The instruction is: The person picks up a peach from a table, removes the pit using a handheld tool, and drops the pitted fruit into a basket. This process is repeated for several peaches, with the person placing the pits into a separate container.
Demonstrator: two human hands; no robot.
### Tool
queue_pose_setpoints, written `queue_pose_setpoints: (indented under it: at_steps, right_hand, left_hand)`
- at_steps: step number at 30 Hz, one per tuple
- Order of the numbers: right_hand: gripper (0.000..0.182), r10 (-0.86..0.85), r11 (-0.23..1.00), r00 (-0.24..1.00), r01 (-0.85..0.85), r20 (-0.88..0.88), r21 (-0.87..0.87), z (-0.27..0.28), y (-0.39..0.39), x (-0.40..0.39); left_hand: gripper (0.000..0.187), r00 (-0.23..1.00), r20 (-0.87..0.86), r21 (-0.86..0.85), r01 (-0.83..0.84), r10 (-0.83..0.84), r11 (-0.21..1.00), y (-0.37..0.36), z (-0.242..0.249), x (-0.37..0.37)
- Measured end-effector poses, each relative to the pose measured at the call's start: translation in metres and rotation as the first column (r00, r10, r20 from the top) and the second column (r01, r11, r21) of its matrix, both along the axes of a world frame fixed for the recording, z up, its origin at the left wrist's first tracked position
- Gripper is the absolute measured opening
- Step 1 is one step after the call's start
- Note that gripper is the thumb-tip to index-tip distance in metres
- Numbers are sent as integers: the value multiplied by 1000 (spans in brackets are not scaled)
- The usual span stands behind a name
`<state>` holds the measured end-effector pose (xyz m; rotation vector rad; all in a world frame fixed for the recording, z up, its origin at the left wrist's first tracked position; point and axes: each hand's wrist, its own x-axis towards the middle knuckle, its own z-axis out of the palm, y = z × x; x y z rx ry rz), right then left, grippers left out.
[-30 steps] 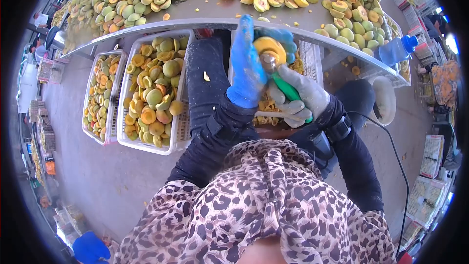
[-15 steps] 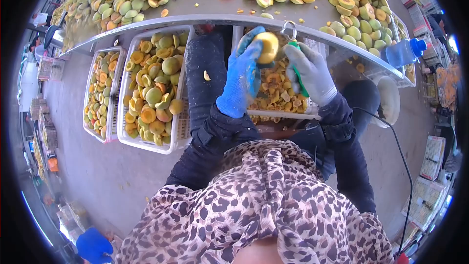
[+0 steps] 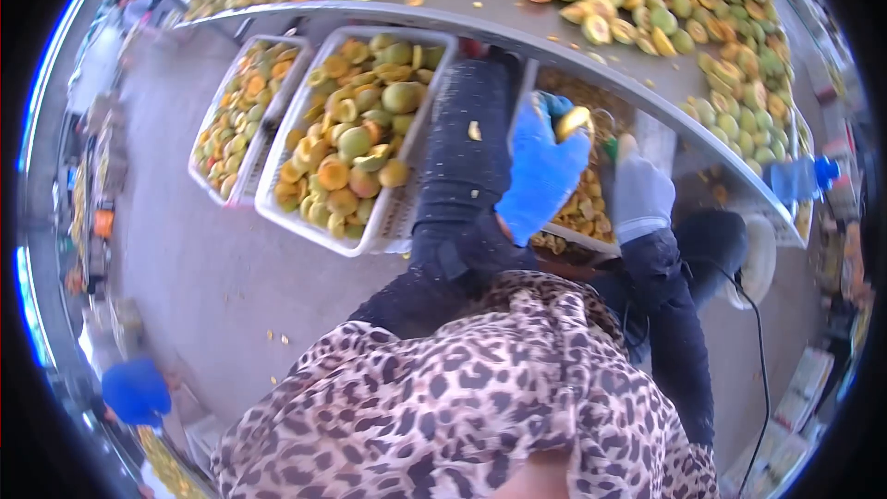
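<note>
My left hand (image 3: 545, 176), in a blue glove, is closed around a yellow peach-like fruit (image 3: 575, 122) with a bright edge facing up. Just right of it, my right hand (image 3: 645, 189) wears a pale grey glove and grips a green-handled tool with a metal ring end (image 3: 610, 146). Most of the tool's handle is hidden by the glove, and the ring is near the fruit. Below both hands stands a crate of cut fruit pieces (image 3: 584, 211), partly covered by my left hand.
Halved fruit (image 3: 637, 0) is heaped on the metal table (image 3: 517, 18) ahead. Two white crates of fruit stand at left, a larger one (image 3: 268, 189) and a smaller one (image 3: 199, 143). A blue-capped bottle (image 3: 793, 180) is at the table's right edge. A black cable (image 3: 759, 342) hangs at right.
The whole view has swung, so crates and table sit further right and tilted. The fruit in my left hand is turned differently, and my right hand sits lower beside it with the tool.
</note>
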<state>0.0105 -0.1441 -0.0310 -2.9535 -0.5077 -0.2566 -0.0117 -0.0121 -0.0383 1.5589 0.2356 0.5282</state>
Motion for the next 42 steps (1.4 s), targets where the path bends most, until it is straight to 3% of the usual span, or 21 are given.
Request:
queue_pose_setpoints:
  at_steps: [2,4,6,7,9,11,12,15,18,22,24,26,28,30,32,34,35,37,40,41,42]
  right_hand:
    - [21,-1,1000,995,2,-100,5,0,12,-1]
    - [23,38,999,996,-40,-85,-19,-15,22,-2]
    - [18,-3,989,966,-34,-259,-141,-15,37,1]
    - [17,-114,987,953,76,-281,-142,-27,27,20]
    - [18,-241,970,922,220,-302,-101,-47,-4,48]
    - [18,-206,978,959,192,-197,-84,-10,-15,62]
    - [20,-182,983,978,177,-101,-49,4,-20,67]
    - [32,-187,980,982,186,11,66,22,-29,126]
    - [36,2,1000,998,-1,-69,12,14,-16,191]
    - [36,113,993,980,-118,-166,-18,-20,35,245]
    - [35,102,993,972,-112,-212,-35,-22,52,250]
    - [32,100,985,952,-137,-290,-110,-10,59,244]
    - [33,86,995,966,-96,-243,-29,1,58,230]
    - [45,192,951,967,-141,-168,275,5,50,213]
    - [39,457,598,842,-53,-286,800,38,49,159]
    - [24,537,497,815,-94,-220,863,50,44,114]
    - [27,375,651,923,-196,-86,733,50,39,97]
    - [30,218,795,972,-229,88,562,50,24,66]
    - [34,170,825,970,-237,176,513,49,5,26]
    - [32,191,831,980,-190,54,523,47,3,14]
    - [31,213,838,975,-147,-67,526,46,2,4]
  left_hand:
    - [21,997,-72,-97,-25,18,995,9,-4,-4]
    - [20,994,-24,255,-97,107,962,25,-9,-16]
    - [19,993,-97,-229,41,-65,973,38,-3,-30]
    - [21,996,0,-232,-84,87,969,44,-3,-32]
    - [22,948,20,366,-303,318,880,81,27,-44]
    - [24,864,110,342,-498,492,797,145,15,-45]
    - [24,761,187,556,-603,621,572,178,4,-46]
    - [41,559,16,919,-335,829,208,293,-109,-55]
    - [50,652,-409,882,102,638,461,315,-144,-68]
    - [44,597,-267,907,-110,757,407,244,-81,-36]
    - [35,832,-142,503,-406,537,763,226,-55,-21]
    - [32,929,-24,355,-337,369,872,195,-17,-4]
    - [32,989,-14,-226,-146,147,963,160,8,20]
    - [33,985,153,-680,164,-80,715,113,24,41]
    - [31,948,226,-757,315,-223,573,74,19,63]
    - [29,778,446,-805,564,-442,182,46,7,77]
    - [29,780,437,-807,560,-448,188,36,1,75]
    - [39,955,123,-441,297,-271,847,20,-7,68]
    - [41,936,108,-753,298,-336,586,13,9,47]
    - [47,933,321,-132,210,-159,969,2,2,45]
    - [47,934,316,-128,214,-164,969,0,3,41]
